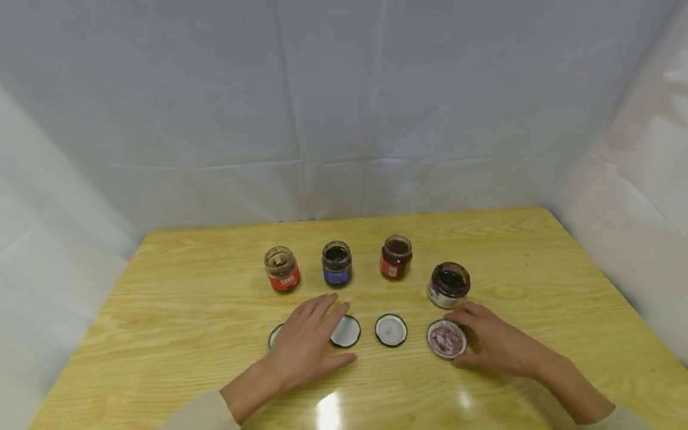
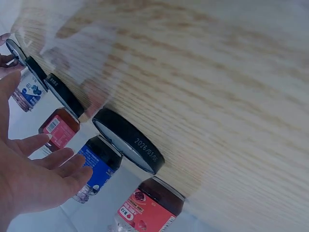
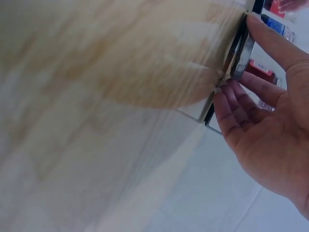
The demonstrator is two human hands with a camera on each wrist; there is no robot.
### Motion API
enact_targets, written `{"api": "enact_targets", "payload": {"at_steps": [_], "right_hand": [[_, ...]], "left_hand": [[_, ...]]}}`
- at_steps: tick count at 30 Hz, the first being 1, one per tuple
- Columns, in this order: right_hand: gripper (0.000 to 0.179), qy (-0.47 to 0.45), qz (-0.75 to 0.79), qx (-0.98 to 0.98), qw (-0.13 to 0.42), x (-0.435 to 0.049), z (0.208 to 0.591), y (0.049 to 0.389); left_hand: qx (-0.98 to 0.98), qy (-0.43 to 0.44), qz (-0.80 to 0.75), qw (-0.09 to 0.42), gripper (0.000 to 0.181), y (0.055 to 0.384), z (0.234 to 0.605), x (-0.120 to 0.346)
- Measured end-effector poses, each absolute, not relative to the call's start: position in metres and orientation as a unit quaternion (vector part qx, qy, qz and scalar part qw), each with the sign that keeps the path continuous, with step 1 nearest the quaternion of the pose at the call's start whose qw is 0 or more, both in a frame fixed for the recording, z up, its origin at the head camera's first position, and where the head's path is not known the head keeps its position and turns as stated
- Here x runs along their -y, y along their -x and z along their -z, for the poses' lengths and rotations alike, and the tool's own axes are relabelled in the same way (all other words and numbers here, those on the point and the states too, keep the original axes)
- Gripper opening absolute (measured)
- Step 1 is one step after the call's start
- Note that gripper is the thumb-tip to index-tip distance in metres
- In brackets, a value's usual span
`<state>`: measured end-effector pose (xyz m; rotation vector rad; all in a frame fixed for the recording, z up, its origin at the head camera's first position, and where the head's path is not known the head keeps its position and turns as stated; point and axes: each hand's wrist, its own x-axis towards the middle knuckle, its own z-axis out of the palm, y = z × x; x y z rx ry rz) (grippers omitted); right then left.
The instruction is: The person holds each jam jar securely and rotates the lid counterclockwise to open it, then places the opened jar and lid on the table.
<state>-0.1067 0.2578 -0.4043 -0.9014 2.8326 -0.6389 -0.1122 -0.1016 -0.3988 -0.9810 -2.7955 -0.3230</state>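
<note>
In the head view my right hand [image 1: 502, 343] grips the rim of a jar lid [image 1: 447, 339], which lies inside up with a reddish smeared inner face. Thumb and fingers are on opposite edges of that lid [image 3: 244, 53] in the right wrist view. My left hand [image 1: 303, 343] hovers with spread fingers and holds nothing. Beneath it is a partly hidden lid [image 1: 275, 336], with a second white-lined lid [image 1: 346, 331] by its fingers. A third lid [image 1: 391, 330] lies between the hands. Just beyond the right hand stands an open jar [image 1: 448, 286] with dark contents.
Three more open jars stand behind the lids: a red-labelled jar [image 1: 283, 272], a blue-labelled jar [image 1: 337, 264] and a dark red jar [image 1: 396, 258]. The wooden table [image 1: 188, 298] ends at a pale hanging sheet [image 1: 333, 119] behind and at both sides.
</note>
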Motion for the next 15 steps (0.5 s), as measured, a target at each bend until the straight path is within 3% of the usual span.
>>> {"api": "enact_targets", "payload": {"at_steps": [15], "right_hand": [[0.064, 0.294, 0.224, -0.927, 0.064, -0.2608, 0.4072, 0.1072]], "left_hand": [[0.932, 0.337, 0.105, 0.083, 0.079, 0.1099, 0.4046, 0.1057]]}}
